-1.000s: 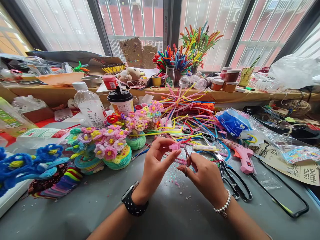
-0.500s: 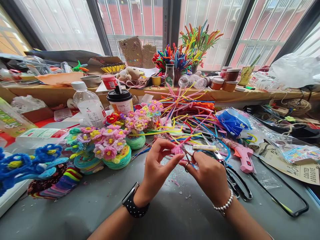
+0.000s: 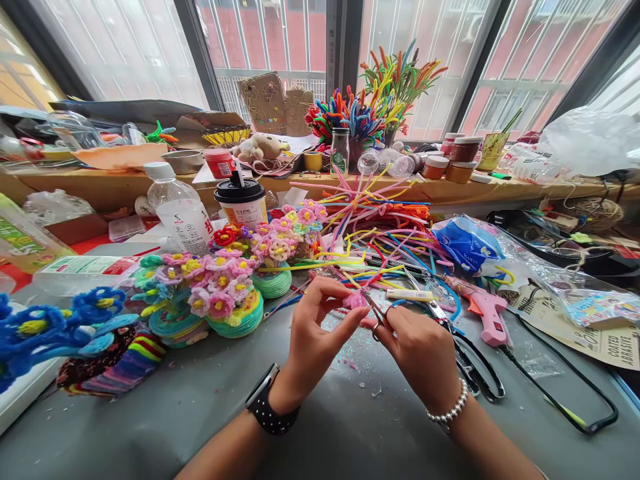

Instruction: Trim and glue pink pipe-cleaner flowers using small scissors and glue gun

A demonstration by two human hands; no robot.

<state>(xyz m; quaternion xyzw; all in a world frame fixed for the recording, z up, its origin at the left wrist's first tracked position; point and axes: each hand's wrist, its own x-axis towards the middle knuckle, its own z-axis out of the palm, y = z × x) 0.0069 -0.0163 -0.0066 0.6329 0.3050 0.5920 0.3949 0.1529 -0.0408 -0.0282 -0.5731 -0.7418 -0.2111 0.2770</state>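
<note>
A small fuzzy pink piece point(image 3: 355, 299) is pinched between the thumb and fingers of my left hand point(image 3: 320, 333), above the grey table. My right hand point(image 3: 420, 350) has its fingers in the handles of small scissors point(image 3: 375, 310), whose blades point up and left at the right edge of the pink piece. Whether the blades touch it is too small to tell. Glitter and pink bits point(image 3: 353, 365) lie on the table below my hands. Behind them is a heap of coloured pipe cleaners point(image 3: 385, 240).
Pipe-cleaner flower pots point(image 3: 234, 320) stand at left, near a bottle point(image 3: 183, 217) and a lidded cup point(image 3: 243, 207). To the right lie large black-handled scissors point(image 3: 473, 373), a pink glue gun point(image 3: 493, 320) with its cord, and a blue packet point(image 3: 467, 245).
The small scissors and the fingers of my right hand have shifted slightly. My left hand stays in nearly the same place with the pink piece.
</note>
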